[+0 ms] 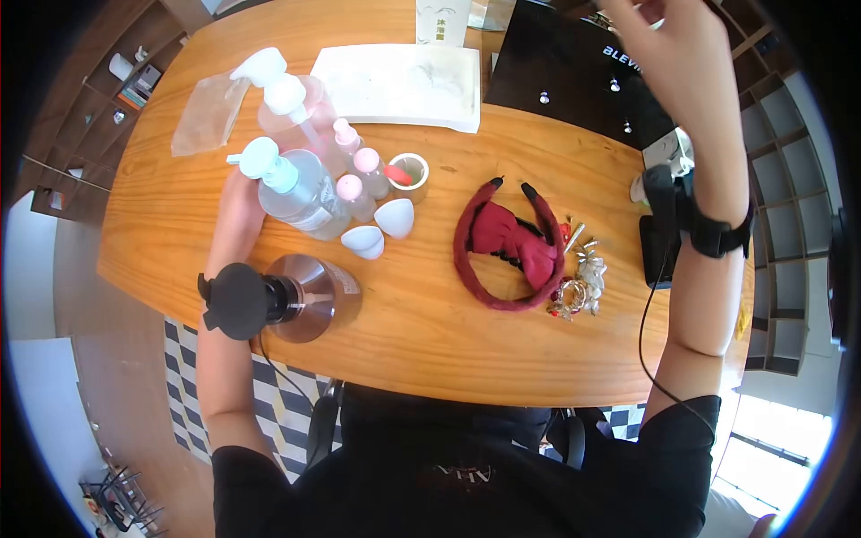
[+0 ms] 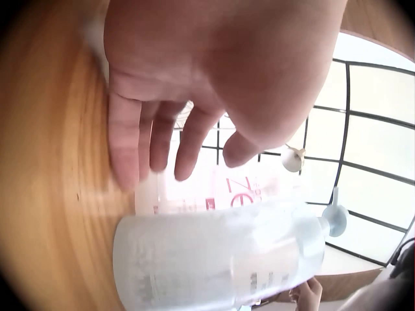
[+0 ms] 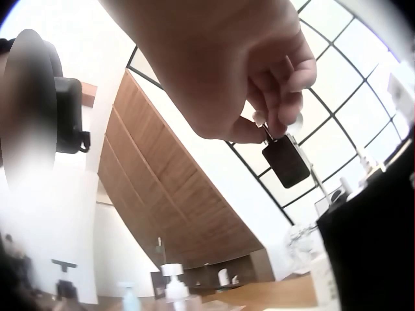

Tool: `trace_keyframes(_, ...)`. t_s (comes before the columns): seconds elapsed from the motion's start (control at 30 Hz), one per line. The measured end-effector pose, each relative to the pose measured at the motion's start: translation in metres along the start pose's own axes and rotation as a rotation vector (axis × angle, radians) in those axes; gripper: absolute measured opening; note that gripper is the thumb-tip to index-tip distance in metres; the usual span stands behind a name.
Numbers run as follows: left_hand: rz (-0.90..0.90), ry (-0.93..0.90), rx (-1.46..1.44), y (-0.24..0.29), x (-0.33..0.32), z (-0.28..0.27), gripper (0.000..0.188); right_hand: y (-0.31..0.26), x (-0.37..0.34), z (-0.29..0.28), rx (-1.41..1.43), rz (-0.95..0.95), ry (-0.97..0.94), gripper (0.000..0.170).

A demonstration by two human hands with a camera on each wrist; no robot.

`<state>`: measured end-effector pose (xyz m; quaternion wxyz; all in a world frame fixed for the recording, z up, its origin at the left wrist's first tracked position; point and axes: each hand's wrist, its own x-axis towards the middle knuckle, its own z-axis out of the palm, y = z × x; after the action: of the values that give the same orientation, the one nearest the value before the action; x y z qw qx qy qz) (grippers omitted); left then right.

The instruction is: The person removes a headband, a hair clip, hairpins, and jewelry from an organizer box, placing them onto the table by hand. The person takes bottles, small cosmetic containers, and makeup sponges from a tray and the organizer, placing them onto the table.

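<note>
In the head view my left hand lies on the table, mostly hidden behind the clear pump bottle and near the pink pump bottle. The left wrist view has this hand with fingers extended, holding nothing, beside the clear bottle. At the upper right, my right hand is raised over the black lettered panel. Seen from the right wrist, this hand pinches a small dark rectangular piece between thumb and fingers; it hangs below the fingertips.
Near the front left stands a brown pump bottle. Small pink-capped bottles, a cup and white egg-shaped pieces are mid-table. A red headband and jewelry lie to the right. A white tray sits behind.
</note>
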<state>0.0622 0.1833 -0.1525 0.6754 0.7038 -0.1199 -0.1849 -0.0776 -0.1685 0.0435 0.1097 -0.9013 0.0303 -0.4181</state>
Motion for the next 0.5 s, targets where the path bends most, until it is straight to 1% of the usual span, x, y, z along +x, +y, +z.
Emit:
trace_keyframes(0.03, 0.020, -0.035, -0.026, -0.003, 0.003, 0.003, 0.040, -0.003, -0.004, -0.001, 0.149, 0.107, -0.165, 0.019)
trace_keyframes(0.07, 0.042, -0.069, -0.050, -0.006, 0.006, 0.006, 0.040, 0.014, -0.011, 0.007, 0.184, 0.067, -0.371, 0.029)
trace_keyframes(0.13, 0.089, -0.139, -0.094, -0.010, 0.013, 0.009, 0.041, 0.031, -0.032, 0.039, 0.245, -0.043, -0.458, 0.022)
trace_keyframes(0.2, 0.141, -0.214, -0.133, -0.014, 0.024, 0.012, 0.042, 0.028, -0.050, 0.060, 0.184, -0.060, -0.544, 0.019)
trace_keyframes(0.23, 0.165, -0.252, -0.155, -0.017, 0.029, 0.013, 0.042, 0.031, -0.058, 0.073, 0.154, -0.136, -0.541, 0.017)
trace_keyframes(0.33, 0.239, -0.366, -0.223, -0.026, 0.048, 0.018, 0.043, 0.028, -0.069, 0.088, 0.091, -0.069, -0.734, 0.018)
trace_keyframes(0.37, 0.240, -0.371, -0.222, -0.030, 0.056, 0.017, 0.043, 0.029, -0.071, 0.093, 0.089, -0.066, -0.732, 0.018)
trace_keyframes(0.43, 0.124, -0.480, -0.387, -0.037, 0.070, 0.013, 0.046, 0.029, -0.074, 0.101, 0.096, -0.066, -0.772, 0.018)
trace_keyframes(0.47, 0.134, -0.492, -0.386, -0.033, 0.071, 0.017, 0.046, 0.028, -0.075, 0.104, 0.087, -0.063, -0.761, 0.018)
trace_keyframes(0.5, 0.098, -0.490, -0.386, -0.026, 0.065, 0.022, 0.047, 0.026, -0.076, 0.106, 0.107, -0.069, -0.770, 0.018)
